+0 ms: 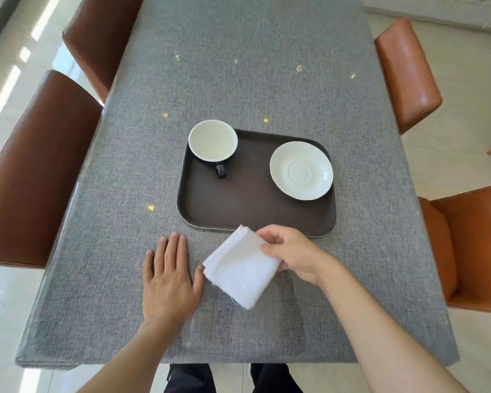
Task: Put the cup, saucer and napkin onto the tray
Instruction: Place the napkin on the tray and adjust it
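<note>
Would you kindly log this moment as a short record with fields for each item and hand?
tray: dark, on the grey table
cup: on tray, far left corner, handle toward the person
saucer: on tray, right side, apart from cup
napkin: folded, white, not yet on tray, near its front edge
right hand: grip on napkin
left hand: flat on table, open

Single head-worn wide-angle view, looking forward and steeply down over the near edge of the table (267, 80). Tray (250, 205) sits near frame centre; chairs flank the table at both sides. Close range; edges bowed.
</note>
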